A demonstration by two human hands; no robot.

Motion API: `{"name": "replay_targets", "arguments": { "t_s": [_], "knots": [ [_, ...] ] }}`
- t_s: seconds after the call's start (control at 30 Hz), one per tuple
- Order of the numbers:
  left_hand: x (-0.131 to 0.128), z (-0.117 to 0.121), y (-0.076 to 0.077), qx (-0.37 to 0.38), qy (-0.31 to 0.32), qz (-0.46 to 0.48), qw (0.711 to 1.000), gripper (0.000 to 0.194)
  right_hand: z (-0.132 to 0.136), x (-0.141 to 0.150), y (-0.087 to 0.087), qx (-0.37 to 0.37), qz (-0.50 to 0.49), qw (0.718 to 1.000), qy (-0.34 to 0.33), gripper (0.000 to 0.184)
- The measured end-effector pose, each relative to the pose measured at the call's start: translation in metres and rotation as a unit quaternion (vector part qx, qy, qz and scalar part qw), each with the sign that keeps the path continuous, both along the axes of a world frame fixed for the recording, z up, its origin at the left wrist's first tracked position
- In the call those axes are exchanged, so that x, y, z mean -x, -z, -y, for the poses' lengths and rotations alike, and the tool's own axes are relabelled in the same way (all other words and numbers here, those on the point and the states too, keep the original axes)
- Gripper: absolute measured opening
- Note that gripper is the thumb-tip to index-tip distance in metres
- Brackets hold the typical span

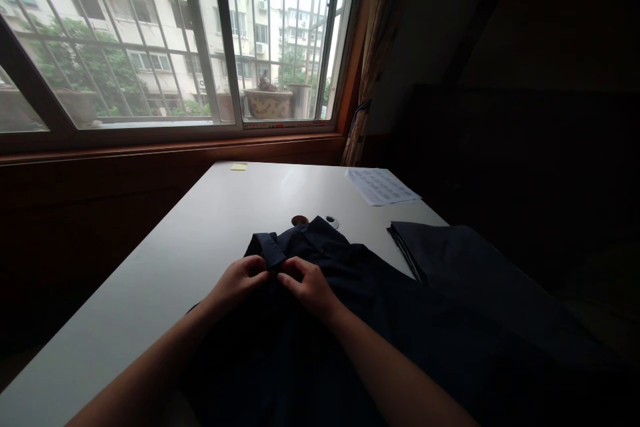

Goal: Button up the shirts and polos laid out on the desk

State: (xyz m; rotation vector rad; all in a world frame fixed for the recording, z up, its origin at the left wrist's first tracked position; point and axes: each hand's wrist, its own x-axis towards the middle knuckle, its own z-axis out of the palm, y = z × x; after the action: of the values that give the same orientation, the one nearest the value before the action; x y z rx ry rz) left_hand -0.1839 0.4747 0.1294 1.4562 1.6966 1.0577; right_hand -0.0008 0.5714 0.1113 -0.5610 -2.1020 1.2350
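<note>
A dark navy garment with a collar, apparently a shirt [350, 267], lies spread over the near part of the white table [165, 253]. At its collar [271, 249], my left hand [245, 278] pinches the cloth with thumb and fingers. Close beside it on the right, my right hand [311, 288] is also closed on the cloth just below the collar. The fingertips of both hands almost meet there. Whatever small part of the shirt lies between them is hidden in shadow. Toward me, the lower part of the shirt fades into darkness.
Folded dark cloth [445, 250] lies at the table's right edge. Beyond the collar are a round brown object [300, 220] and a white ring-shaped object [332, 221]. Printed sheets [383, 187] and a yellow note [239, 166] rest near the far edge. A barred window [280, 53] stands behind.
</note>
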Motion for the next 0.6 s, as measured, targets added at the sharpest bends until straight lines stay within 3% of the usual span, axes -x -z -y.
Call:
{"name": "replay_targets", "arguments": {
  "t_s": [0.6],
  "knots": [
    [-0.0041, -0.0008, 0.0003, -0.058, -0.008, -0.081, 0.995, 0.016, -0.0011, -0.0008, 0.0018, 0.02, 0.001, 1.0, -0.008, 0.018]
  ]
}}
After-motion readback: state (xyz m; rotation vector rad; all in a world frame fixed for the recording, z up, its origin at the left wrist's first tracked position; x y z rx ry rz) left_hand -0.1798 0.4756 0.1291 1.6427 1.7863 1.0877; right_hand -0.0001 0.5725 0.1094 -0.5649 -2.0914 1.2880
